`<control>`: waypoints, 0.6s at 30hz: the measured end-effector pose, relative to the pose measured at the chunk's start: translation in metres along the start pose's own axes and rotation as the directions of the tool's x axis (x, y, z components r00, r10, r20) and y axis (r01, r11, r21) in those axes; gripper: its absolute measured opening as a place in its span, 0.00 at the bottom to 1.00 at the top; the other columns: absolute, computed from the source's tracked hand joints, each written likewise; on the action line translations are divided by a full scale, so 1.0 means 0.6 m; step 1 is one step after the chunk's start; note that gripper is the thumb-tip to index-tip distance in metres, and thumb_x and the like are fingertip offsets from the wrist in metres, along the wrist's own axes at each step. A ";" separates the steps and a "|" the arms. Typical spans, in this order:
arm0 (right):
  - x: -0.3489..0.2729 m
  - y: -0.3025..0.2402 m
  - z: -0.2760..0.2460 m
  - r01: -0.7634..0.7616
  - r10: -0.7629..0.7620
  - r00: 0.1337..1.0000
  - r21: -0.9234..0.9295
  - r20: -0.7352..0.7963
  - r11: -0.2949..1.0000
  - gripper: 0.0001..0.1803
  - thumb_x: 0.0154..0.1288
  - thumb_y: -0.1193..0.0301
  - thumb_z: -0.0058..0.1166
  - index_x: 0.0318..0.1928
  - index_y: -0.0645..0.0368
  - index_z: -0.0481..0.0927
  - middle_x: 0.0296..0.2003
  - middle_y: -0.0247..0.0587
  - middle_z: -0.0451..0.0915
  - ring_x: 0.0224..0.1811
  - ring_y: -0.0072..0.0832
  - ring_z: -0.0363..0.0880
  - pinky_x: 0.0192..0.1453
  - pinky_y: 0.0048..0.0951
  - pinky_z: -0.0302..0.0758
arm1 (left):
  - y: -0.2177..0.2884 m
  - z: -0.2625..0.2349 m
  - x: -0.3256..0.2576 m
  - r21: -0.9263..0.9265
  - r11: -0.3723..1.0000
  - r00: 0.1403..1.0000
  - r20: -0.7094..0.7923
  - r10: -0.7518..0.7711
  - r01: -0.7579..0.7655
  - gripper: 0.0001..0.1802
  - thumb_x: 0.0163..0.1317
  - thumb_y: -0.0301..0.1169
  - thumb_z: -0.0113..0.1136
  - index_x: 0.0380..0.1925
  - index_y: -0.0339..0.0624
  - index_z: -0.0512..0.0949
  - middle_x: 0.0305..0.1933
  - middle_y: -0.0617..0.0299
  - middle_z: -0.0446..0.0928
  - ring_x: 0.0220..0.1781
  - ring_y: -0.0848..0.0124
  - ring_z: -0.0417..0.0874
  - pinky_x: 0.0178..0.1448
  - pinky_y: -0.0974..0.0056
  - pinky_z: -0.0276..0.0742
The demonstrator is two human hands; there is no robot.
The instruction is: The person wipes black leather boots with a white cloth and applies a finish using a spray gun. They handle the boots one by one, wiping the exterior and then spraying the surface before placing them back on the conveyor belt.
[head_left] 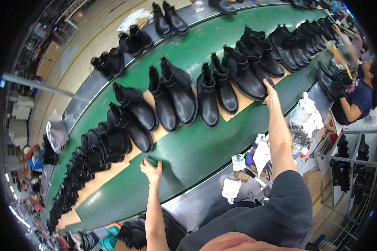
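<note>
The right hand (pixel 270 93) is at the toe of a black boot (pixel 244 76) on the green worktop (pixel 188 157); I can't tell if it grips. That boot's length runs away forward-left, heel farthest. The left hand (pixel 151 169), spread and empty, is well apart, near another boot (pixel 135 133).

Runs across the view as a long, smooth green work surface (pixel 188 154) bordered by a far grey metal strip (pixel 200 16) and a near grey metal strip (pixel 203 189). Carries flat tan cardboard sheets (pixel 100 184), topped by a long row of black leather ankle boots (pixel 184 100). Bears further black boots (pixel 171 23) on the far strip, and crumpled white paper (pixel 231 190) and a bulky white bundle (pixel 305 113) on the near one.
</note>
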State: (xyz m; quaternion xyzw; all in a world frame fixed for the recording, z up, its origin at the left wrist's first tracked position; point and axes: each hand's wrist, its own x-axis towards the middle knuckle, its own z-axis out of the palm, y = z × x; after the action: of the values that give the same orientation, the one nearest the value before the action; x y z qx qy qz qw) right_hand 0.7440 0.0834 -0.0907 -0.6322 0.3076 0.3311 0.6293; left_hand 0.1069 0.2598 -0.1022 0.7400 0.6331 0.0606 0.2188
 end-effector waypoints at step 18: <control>0.015 0.002 0.008 0.071 -0.092 0.993 0.243 0.078 0.968 0.56 0.45 0.32 0.62 0.69 0.52 0.60 0.67 0.45 0.65 0.66 0.43 0.67 0.68 0.57 0.58 | 0.007 -0.011 -0.012 -0.063 0.995 0.997 0.028 -0.074 0.076 0.43 0.50 0.37 0.69 0.63 0.35 0.59 0.62 0.37 0.56 0.63 0.41 0.60 0.65 0.44 0.62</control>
State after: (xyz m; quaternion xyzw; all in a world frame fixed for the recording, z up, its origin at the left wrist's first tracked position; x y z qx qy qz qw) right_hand 0.7482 0.0884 -0.0983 -0.5486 0.2909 0.2931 0.7270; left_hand 0.1072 0.2540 -0.0934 0.7091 0.6554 0.0628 0.2525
